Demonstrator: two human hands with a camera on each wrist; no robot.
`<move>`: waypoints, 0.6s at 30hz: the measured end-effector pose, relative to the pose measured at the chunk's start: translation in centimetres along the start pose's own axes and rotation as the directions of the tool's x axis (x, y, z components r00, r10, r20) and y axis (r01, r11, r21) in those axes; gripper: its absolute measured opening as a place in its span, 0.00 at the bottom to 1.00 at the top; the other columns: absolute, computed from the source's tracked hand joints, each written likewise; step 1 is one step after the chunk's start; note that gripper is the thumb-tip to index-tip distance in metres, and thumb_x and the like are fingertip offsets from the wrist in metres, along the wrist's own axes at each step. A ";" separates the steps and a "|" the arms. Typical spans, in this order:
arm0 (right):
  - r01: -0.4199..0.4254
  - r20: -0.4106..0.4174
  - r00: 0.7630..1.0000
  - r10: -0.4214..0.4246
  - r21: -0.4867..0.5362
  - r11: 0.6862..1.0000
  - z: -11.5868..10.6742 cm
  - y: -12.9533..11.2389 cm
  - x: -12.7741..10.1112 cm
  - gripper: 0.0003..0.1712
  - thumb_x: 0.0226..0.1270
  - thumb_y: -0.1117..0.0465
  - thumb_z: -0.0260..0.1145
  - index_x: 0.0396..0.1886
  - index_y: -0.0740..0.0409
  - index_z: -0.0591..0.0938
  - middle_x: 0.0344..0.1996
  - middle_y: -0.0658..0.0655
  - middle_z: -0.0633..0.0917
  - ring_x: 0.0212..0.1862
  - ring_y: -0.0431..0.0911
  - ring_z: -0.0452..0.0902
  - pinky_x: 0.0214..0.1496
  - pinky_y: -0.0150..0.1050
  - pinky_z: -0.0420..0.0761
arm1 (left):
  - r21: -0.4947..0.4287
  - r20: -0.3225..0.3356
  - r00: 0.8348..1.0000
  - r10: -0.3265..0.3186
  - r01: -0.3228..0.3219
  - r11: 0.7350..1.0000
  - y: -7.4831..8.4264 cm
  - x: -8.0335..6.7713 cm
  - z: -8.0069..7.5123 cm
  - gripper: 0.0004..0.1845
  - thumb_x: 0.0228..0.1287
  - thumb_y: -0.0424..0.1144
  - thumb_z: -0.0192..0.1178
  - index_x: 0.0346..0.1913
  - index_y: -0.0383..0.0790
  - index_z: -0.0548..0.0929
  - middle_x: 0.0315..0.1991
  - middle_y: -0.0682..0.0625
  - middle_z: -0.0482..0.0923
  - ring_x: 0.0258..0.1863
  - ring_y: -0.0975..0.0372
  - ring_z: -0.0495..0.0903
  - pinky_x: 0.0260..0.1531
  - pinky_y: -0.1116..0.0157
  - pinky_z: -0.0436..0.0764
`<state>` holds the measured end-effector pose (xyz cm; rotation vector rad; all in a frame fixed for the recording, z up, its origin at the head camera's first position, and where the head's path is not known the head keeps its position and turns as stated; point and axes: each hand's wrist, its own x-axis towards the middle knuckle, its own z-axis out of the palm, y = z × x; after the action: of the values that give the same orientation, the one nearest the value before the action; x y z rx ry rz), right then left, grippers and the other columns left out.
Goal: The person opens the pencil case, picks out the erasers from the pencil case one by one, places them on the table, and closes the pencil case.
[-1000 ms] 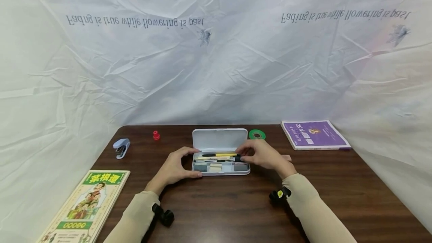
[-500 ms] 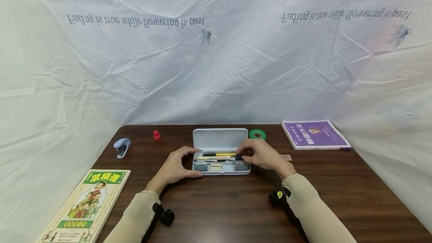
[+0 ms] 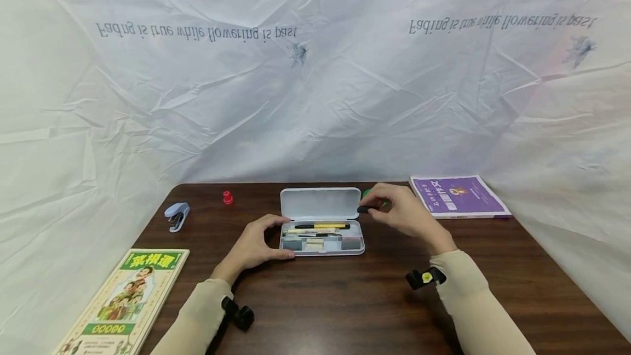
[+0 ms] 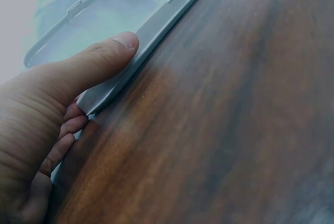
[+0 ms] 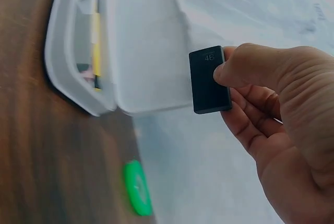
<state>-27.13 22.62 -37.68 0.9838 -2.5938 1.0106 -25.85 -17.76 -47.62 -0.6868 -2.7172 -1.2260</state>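
A white pencil case (image 3: 321,202) lies open on the table, its lid tilted back. Inside are a yellow-and-black pen (image 3: 325,226), other pens, a small cream block (image 3: 314,244) and dark grey pieces in the front compartments. My left hand (image 3: 252,244) holds the case's left end, thumb along the front edge (image 4: 151,36) and fingers round the side. Just right of the lid, my right hand (image 3: 404,213) pinches a black eraser (image 5: 209,83) marked "4B" between thumb and fingers, raised off the table.
A green tape roll (image 5: 136,187) is partly behind my right hand in the head view. A purple book (image 3: 458,196) lies back right, a blue stapler (image 3: 177,216) and red stamp-like piece (image 3: 228,198) back left, an illustrated book (image 3: 125,300) front left.
My right hand has lifted the black eraser from the case's right end and moved up and right with it, covering part of the tape roll. My left hand stays in place.
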 end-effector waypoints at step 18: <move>-0.026 -0.103 0.995 0.008 -0.172 0.985 -5.2 2.9 -7.2 0.23 0.62 0.78 0.81 0.46 0.45 0.93 0.40 0.40 0.89 0.42 0.36 0.83 0.47 0.31 0.84 | 0.007 -0.001 1.000 -0.002 0.002 1.000 -0.2 0.0 0.1 0.44 0.50 0.63 0.89 0.71 0.55 0.86 0.69 0.55 0.84 0.73 0.52 0.79 0.73 0.41 0.77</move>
<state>-23.88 31.34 -38.16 0.8462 -2.5588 0.8005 -25.90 -17.81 -47.86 -0.6822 -2.7207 -1.2163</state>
